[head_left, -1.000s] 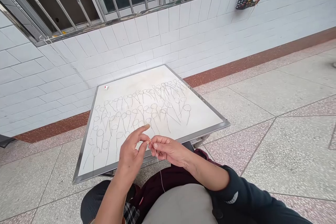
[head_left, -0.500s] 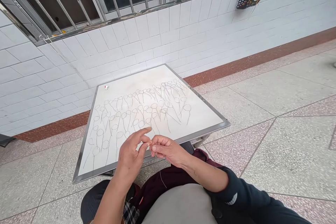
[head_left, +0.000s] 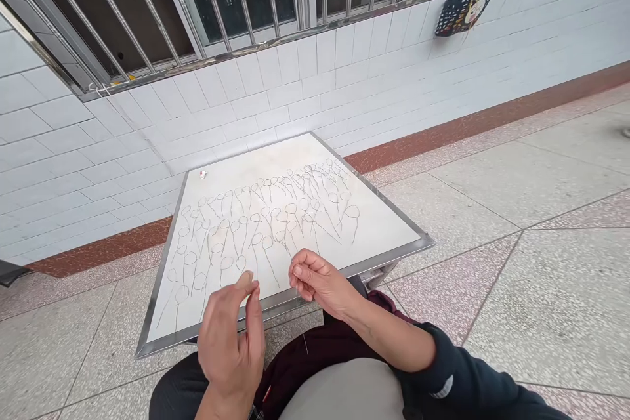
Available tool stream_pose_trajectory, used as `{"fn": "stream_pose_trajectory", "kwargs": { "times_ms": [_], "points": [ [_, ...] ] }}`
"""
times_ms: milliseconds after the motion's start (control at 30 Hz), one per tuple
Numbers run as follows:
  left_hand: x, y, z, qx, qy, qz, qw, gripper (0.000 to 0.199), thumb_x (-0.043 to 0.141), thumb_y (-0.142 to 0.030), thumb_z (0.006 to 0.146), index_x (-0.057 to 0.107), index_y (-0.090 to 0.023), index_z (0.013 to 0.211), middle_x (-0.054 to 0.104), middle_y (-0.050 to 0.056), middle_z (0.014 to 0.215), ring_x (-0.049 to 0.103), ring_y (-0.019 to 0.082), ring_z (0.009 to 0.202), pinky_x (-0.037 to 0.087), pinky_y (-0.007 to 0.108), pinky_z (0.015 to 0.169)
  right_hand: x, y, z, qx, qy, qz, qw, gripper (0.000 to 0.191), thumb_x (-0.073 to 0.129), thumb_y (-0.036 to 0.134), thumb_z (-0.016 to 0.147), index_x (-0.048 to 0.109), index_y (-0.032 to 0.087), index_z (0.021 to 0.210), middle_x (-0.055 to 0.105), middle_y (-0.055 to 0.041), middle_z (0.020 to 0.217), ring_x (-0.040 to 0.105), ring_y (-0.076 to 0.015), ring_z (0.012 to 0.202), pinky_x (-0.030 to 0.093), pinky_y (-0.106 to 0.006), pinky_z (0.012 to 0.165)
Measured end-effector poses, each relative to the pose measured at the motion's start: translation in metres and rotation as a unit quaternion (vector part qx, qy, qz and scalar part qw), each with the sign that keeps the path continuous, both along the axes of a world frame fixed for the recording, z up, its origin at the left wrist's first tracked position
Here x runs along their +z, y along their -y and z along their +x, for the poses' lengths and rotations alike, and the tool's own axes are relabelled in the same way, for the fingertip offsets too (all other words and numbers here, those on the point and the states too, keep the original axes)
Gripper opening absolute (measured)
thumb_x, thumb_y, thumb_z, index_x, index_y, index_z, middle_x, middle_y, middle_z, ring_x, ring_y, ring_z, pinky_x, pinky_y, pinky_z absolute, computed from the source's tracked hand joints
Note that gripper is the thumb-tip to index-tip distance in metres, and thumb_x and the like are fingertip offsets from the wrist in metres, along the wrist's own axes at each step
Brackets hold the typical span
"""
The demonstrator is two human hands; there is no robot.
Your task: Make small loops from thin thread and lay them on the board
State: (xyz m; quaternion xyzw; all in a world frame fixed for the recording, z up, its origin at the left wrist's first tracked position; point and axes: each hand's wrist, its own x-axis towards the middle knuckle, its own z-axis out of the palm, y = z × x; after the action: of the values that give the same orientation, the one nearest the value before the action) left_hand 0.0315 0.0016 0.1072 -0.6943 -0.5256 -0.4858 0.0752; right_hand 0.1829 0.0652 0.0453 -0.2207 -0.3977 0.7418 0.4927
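White and flat, the table (head_left: 386, 236) has a grey metal rim (head_left: 394, 254) around it. Many thin loops (head_left: 291, 209), most with a tail, lie on it in rough rows from the left edge to near the right edge; they look like wire. Some cross each other towards the right edge. Close to the far left corner sits a tiny red and white thing (head_left: 203, 174).

The right hand (head_left: 317, 279) is by the middle of the near edge. Its thumb and first finger seem pinched on a thin strand (head_left: 305, 344), which hangs down past that edge in front of dark red cloth (head_left: 285, 356). The left hand (head_left: 231, 335) is apart from it, nearer the near left corner. Its thumb and finger tips are close together, but I cannot tell if they hold anything.

If the right pinch got loose, the strand could slip out and be hard to find. A hard pull could bend it. A low left hand could push the nearest loops askew, and crossed ones could snag if one was lifted.
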Motion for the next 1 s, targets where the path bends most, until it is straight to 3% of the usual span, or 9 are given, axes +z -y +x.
{"fn": "stream_pose_trajectory", "kwargs": {
  "times_ms": [100, 167, 233, 333, 433, 567, 667, 767, 1000],
  "points": [
    [-0.021, 0.012, 0.008, 0.005, 0.14, -0.213, 0.967, 0.029, 0.056, -0.032, 0.086, 0.058, -0.024, 0.113, 0.068, 0.008, 0.096, 0.064, 0.023, 0.086, 0.047, 0.026, 0.051, 0.001, -0.001, 0.001, -0.017, 0.008, 0.031, 0.999, 0.026, 0.065, 0.042, 0.081, 0.054, 0.018, 0.081, 0.059, 0.001, 0.071, 0.043, -0.0072, 0.054, 0.03, -0.019, 0.047],
    [-0.033, 0.014, 0.014, -0.067, 0.195, -0.342, 0.917, 0.033, 0.052, -0.04, 0.087, 0.058, -0.023, 0.114, 0.069, 0.008, 0.097, 0.064, 0.023, 0.089, 0.047, 0.026, 0.052, 0.002, -0.001, 0.001, -0.014, 0.018, 0.051, 0.998, 0.026, 0.062, 0.042, 0.083, 0.054, 0.018, 0.082, 0.059, 0.0012, 0.073, 0.041, -0.0064, 0.053, 0.03, -0.02, 0.049],
    [-0.044, 0.012, 0.016, -0.127, 0.194, -0.401, 0.886, 0.032, 0.046, -0.04, 0.09, 0.059, -0.022, 0.113, 0.07, 0.006, 0.086, 0.065, 0.021, 0.083, 0.05, 0.029, 0.063, 0.004, 0.0, 0.002, -0.006, 0.042, 0.068, 0.997, 0.026, 0.059, 0.043, 0.085, 0.053, 0.018, 0.083, 0.059, 0.0014, 0.075, 0.038, -0.0054, 0.051, 0.029, -0.021, 0.05],
    [-0.057, 0.01, 0.013, -0.123, 0.129, -0.39, 0.903, 0.032, 0.038, -0.037, 0.093, 0.063, -0.022, 0.109, 0.068, 0.002, 0.068, 0.064, 0.018, 0.066, 0.049, 0.031, 0.068, 0.009, 0.0, 0.004, 0.007, 0.108, 0.096, 0.99, 0.027, 0.055, 0.045, 0.087, 0.051, 0.018, 0.086, 0.06, 0.0002, 0.078, 0.039, -0.0066, 0.053, 0.032, -0.022, 0.052],
    [-0.068, 0.01, 0.01, -0.077, -0.004, -0.313, 0.947, 0.031, 0.039, -0.031, 0.093, 0.065, -0.021, 0.108, 0.07, 0.006, 0.076, 0.064, 0.02, 0.068, 0.047, 0.032, 0.067, 0.013, 0.0, 0.005, -0.011, 0.19, 0.111, 0.975, 0.029, 0.053, 0.047, 0.087, 0.05, 0.019, 0.087, 0.062, -0.001, 0.077, 0.043, -0.0094, 0.057, 0.035, -0.022, 0.051],
    [-0.077, 0.011, 0.008, -0.03, -0.115, -0.255, 0.96, 0.031, 0.039, -0.027, 0.092, 0.066, -0.02, 0.108, 0.07, 0.009, 0.08, 0.064, 0.024, 0.075, 0.046, 0.035, 0.07, 0.012, -0.002, 0.003, -0.043, 0.244, 0.092, 0.964, 0.028, 0.053, 0.047, 0.087, 0.052, 0.019, 0.087, 0.063, -0.0013, 0.075, 0.045, -0.0102, 0.059, 0.034, -0.021, 0.049],
    [-0.074, 0.011, 0.008, -0.05, -0.045, -0.309, 0.949, 0.032, 0.037, -0.03, 0.093, 0.064, -0.021, 0.107, 0.069, 0.008, 0.081, 0.063, 0.022, 0.073, 0.046, 0.033, 0.068, 0.008, -0.003, 0.002, -0.006, 0.193, 0.07, 0.979, 0.028, 0.056, 0.045, 0.086, 0.055, 0.018, 0.092, 0.063, -0.0014, 0.079, 0.045, -0.0087, 0.059, 0.037, -0.021, 0.053],
    [-0.067, 0.013, 0.009, -0.085, 0.081, -0.378, 0.918, 0.034, 0.035, -0.036, 0.094, 0.064, -0.023, 0.106, 0.065, 0.003, 0.069, 0.061, 0.019, 0.066, 0.046, 0.03, 0.064, 0.005, -0.004, 0.004, 0.003, 0.159, 0.054, 0.986, 0.029, 0.056, 0.045, 0.086, 0.057, 0.018, 0.094, 0.063, -0.002, 0.082, 0.049, -0.009, 0.064, 0.041, -0.022, 0.059],
    [-0.061, 0.014, 0.019, -0.12, 0.219, -0.406, 0.879, 0.036, 0.039, -0.042, 0.09, 0.067, -0.02, 0.096, 0.06, 0.0, 0.06, 0.057, 0.018, 0.06, 0.047, 0.03, 0.063, 0.003, -0.007, 0.005, -0.012, 0.155, 0.04, 0.987, 0.027, 0.058, 0.044, 0.084, 0.06, 0.017, 0.088, 0.062, -0.001, 0.08, 0.052, -0.008, 0.061, 0.042, -0.02, 0.053]
  ]
}}
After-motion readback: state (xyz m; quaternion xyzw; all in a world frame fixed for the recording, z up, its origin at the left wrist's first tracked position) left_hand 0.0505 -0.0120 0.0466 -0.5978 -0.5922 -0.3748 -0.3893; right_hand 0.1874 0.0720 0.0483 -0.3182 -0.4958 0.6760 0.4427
